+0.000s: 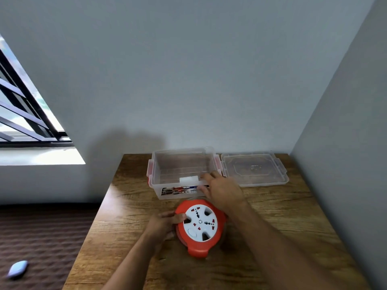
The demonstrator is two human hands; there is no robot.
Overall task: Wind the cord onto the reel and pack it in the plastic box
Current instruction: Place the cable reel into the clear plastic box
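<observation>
Orange cord reel [200,227] with a white socket face lies flat on the wooden table [282,231], just in front of the clear plastic box [155,174], which stands open with its clear lid [254,170] lying flat just to its right. The left hand [164,223] grips the reel's left rim, fingers curled round the edge and thumb on the white face. The right hand [223,188] hovers over the box's near right corner with fingers spread and loosely bent; whether they touch the rim cannot be told.
</observation>
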